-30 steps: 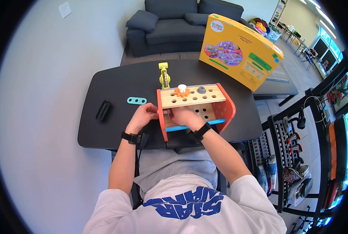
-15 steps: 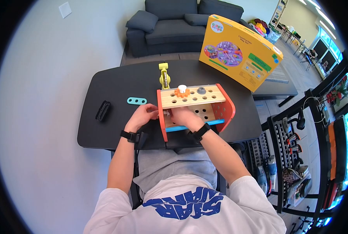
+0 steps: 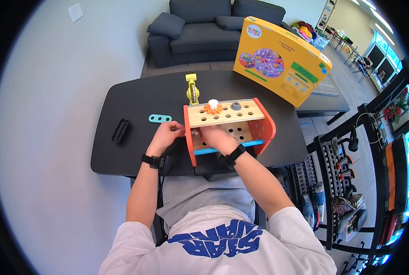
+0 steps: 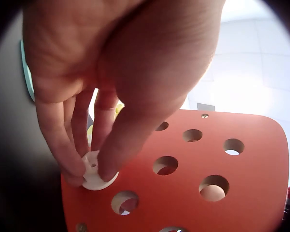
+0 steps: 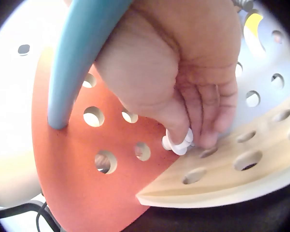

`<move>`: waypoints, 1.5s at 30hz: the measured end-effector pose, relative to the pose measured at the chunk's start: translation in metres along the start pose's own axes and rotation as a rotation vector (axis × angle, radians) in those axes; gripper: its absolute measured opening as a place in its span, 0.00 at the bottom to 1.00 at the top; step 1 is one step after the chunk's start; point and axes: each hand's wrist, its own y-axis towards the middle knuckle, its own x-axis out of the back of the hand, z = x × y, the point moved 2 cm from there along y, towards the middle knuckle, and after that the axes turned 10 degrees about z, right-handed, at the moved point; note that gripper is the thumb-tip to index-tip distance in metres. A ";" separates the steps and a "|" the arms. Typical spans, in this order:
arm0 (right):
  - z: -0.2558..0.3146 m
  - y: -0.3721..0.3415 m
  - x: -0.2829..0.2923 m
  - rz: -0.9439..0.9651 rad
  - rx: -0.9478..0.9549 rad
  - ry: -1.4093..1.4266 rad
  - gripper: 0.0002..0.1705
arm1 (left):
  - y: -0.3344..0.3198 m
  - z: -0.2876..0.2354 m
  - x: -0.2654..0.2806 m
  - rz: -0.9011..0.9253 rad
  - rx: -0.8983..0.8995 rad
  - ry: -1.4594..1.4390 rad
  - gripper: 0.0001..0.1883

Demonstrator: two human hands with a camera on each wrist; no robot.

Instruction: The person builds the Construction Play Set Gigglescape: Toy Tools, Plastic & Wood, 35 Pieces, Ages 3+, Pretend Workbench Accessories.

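A wooden toy workbench (image 3: 234, 117) with red side panels stands at the table's front. Outside its left red panel (image 4: 251, 145), my left hand (image 3: 167, 135) pinches the round, slotted head of a white toy bolt (image 4: 94, 182) between thumb and fingers. The bolt head lies close against the panel. My right hand (image 3: 217, 136) reaches under the top board, over the blue bar (image 5: 71, 67). Its thumb and fingers pinch a white nut (image 5: 179, 146) at the panel's inner face, near the wooden back board (image 5: 217, 181). The top board hides part of the right fingers in the head view.
An orange gear with a white bolt (image 3: 213, 106) and a grey piece (image 3: 236, 106) sit on the top board. A yellow-green tool (image 3: 192, 90) stands behind. A teal strip (image 3: 160, 118) and a black item (image 3: 121, 131) lie left. A yellow box (image 3: 282, 62) stands behind right.
The left fingers have shifted slightly at the panel. Both hands otherwise stay where they were, and the workbench has not visibly moved.
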 end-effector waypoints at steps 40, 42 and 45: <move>0.008 0.003 0.002 0.007 0.044 -0.227 0.14 | -0.006 -0.006 -0.005 0.086 0.029 -0.034 0.09; 0.015 -0.001 0.005 0.048 0.025 -0.250 0.15 | -0.007 -0.008 -0.004 0.047 -0.029 0.010 0.08; 0.016 -0.005 0.006 -0.004 0.026 -0.251 0.16 | -0.004 -0.007 -0.004 0.020 -0.009 0.039 0.07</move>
